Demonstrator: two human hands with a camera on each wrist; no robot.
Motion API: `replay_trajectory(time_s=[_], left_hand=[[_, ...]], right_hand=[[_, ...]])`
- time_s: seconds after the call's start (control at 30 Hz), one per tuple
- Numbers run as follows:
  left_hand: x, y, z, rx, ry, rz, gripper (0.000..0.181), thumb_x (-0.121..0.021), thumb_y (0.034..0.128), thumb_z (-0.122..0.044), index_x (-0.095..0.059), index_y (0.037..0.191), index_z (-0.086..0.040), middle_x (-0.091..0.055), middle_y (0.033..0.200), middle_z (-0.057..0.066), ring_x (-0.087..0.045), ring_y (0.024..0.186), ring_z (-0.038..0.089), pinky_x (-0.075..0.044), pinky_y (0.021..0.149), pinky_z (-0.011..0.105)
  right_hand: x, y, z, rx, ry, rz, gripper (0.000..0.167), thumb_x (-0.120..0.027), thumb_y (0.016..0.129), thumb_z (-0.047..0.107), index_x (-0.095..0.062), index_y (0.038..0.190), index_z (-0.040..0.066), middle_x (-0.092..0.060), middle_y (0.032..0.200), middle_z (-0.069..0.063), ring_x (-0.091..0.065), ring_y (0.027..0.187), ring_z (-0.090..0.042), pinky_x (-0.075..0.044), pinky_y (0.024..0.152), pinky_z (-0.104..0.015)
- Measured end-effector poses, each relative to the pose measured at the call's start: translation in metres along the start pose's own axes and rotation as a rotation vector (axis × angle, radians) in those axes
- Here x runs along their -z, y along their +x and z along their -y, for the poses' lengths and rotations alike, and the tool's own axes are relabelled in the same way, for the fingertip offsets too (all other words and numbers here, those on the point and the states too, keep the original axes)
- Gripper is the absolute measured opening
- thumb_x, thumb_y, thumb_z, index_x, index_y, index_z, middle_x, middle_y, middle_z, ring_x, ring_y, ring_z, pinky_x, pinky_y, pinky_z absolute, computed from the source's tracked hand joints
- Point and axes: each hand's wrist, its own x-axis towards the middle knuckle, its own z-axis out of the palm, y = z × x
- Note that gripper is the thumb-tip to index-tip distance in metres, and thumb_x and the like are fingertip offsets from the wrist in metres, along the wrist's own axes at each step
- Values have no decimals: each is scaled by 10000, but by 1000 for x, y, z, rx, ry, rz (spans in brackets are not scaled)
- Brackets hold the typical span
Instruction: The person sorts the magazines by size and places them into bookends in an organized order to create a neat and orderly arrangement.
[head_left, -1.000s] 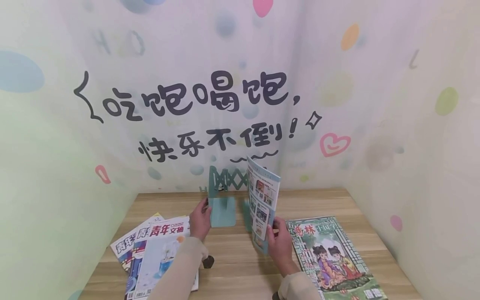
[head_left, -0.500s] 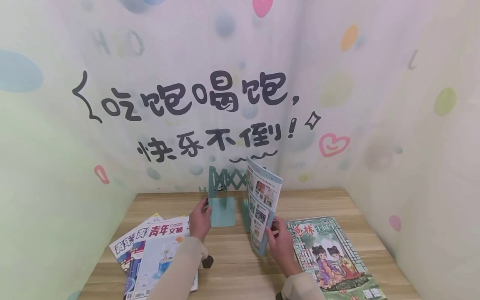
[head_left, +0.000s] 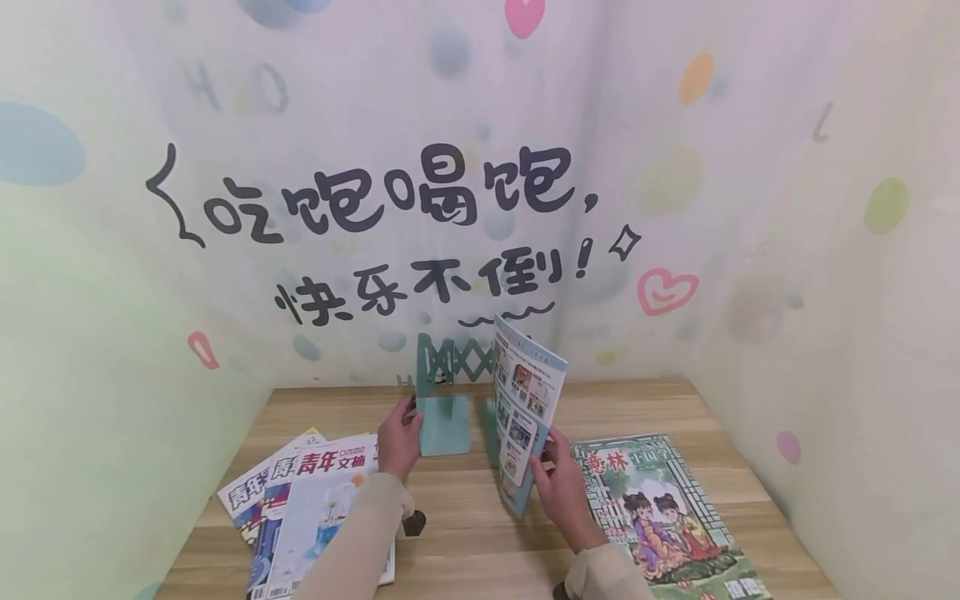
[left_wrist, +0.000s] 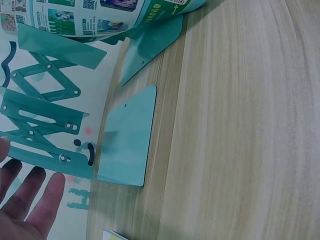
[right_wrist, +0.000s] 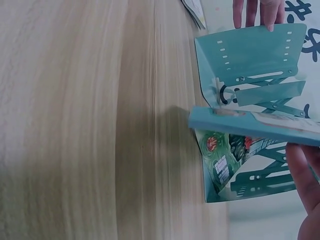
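Note:
A teal expanding bookend [head_left: 444,425] stands near the back wall, its end plates joined by scissor bars [right_wrist: 270,77]. My left hand [head_left: 399,437] holds its left plate, fingers along the outer face and thumb at the edge [left_wrist: 30,200]. My right hand [head_left: 561,483] grips a light-blue magazine [head_left: 527,400] upright at the bookend's right part, thumb on the printed cover. In the right wrist view, the held magazine [right_wrist: 250,122] is above a green illustrated cover [right_wrist: 220,157] inside the bookend. Whether that cover belongs to the same magazine, I cannot tell. The magazine partly hides the right plate.
Several magazines [head_left: 330,500] lie fanned at the left of the wooden table [head_left: 465,542]. Another magazine [head_left: 667,517], green with two cartoon figures, lies flat at the right. A printed wall sheet [head_left: 450,100] rises behind the table's back edge.
The magazine in my right hand has turned slightly, its near edge shifting a little to the right. My left hand stays at the bookend's left plate.

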Motion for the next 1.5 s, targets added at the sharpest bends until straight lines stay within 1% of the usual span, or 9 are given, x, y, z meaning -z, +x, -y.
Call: replay_trajectory(time_s=[0.17, 0.33, 0.47, 0.6, 0.73, 0.87, 1.07, 1.2, 1.5], left_hand=[[1, 1, 0, 16, -11, 0, 414, -563, 985, -114, -506, 1393, -80, -558, 1351, 156, -589, 1160, 315, -514, 938, 419], [0, 0, 0, 13, -13, 5, 417, -559, 986, -116, -501, 1397, -78, -556, 1352, 160, -586, 1163, 310, -517, 933, 417], [-1, 0, 2, 9, -12, 8, 421, -556, 988, -115, -496, 1402, -67, -555, 1354, 160, -588, 1161, 309, -521, 927, 415], [-1, 0, 3, 11, -11, 5, 420, -555, 989, -108, -497, 1402, -61, -555, 1355, 159, -588, 1163, 306, -521, 926, 413], [-2, -1, 3, 8, -15, 2, 418, -558, 987, -107, -501, 1398, -56, -558, 1351, 164, -593, 1156, 309, -524, 922, 415], [-2, -1, 3, 5, -17, 4, 421, -554, 991, -115, -495, 1404, -56, -552, 1357, 167, -590, 1160, 309, -523, 923, 419], [-2, -1, 4, 1, -17, -3, 412, -553, 992, -114, -504, 1399, -79, -559, 1350, 160, -591, 1158, 304, -520, 927, 419], [-2, 0, 6, -9, -8, -11, 400, -559, 988, -115, -519, 1385, -92, -570, 1336, 162, -601, 1145, 301, -528, 914, 411], [-2, 0, 7, -12, -20, -14, 398, -567, 980, -93, -529, 1376, -97, -570, 1332, 175, -602, 1143, 313, -531, 907, 421]], right_hand=[[-3, 2, 4, 15, -48, -25, 526, -641, 906, -12, -415, 1366, 107, -665, 1184, -145, -650, 875, -194, -560, 622, -247], [-7, 4, 3, 87, -125, -77, 504, -656, 895, -17, -441, 1339, 89, -674, 1155, -132, -652, 871, -173, -565, 627, -243], [-9, 7, 2, 162, -160, -131, 497, -667, 877, -34, -453, 1319, 47, -681, 1121, -151, -662, 840, -192, -571, 606, -256], [-10, 11, 3, 191, -184, -154, 494, -672, 875, -27, -451, 1312, 38, -683, 1100, -156, -662, 814, -193, -570, 591, -257], [-12, 16, 4, 183, -201, -155, 491, -670, 877, -18, -448, 1310, 47, -681, 1101, -158, -669, 812, -198, -573, 592, -261], [-14, 19, 3, 157, -221, -153, 476, -664, 886, -3, -456, 1308, 67, -674, 1134, -160, -690, 861, -235, -588, 616, -281], [-18, 23, 3, 146, -234, -162, 449, -676, 882, 8, -478, 1280, 73, -662, 1164, -190, -690, 940, -335, -598, 679, -400], [-21, 23, 1, 138, -261, -162, 462, -687, 878, 17, -470, 1280, 81, -658, 1171, -194, -679, 973, -345, -589, 724, -451], [-27, 19, -1, 129, -291, -113, 486, -710, 872, 43, -477, 1296, 94, -662, 1168, -190, -694, 935, -320, -594, 692, -430]])
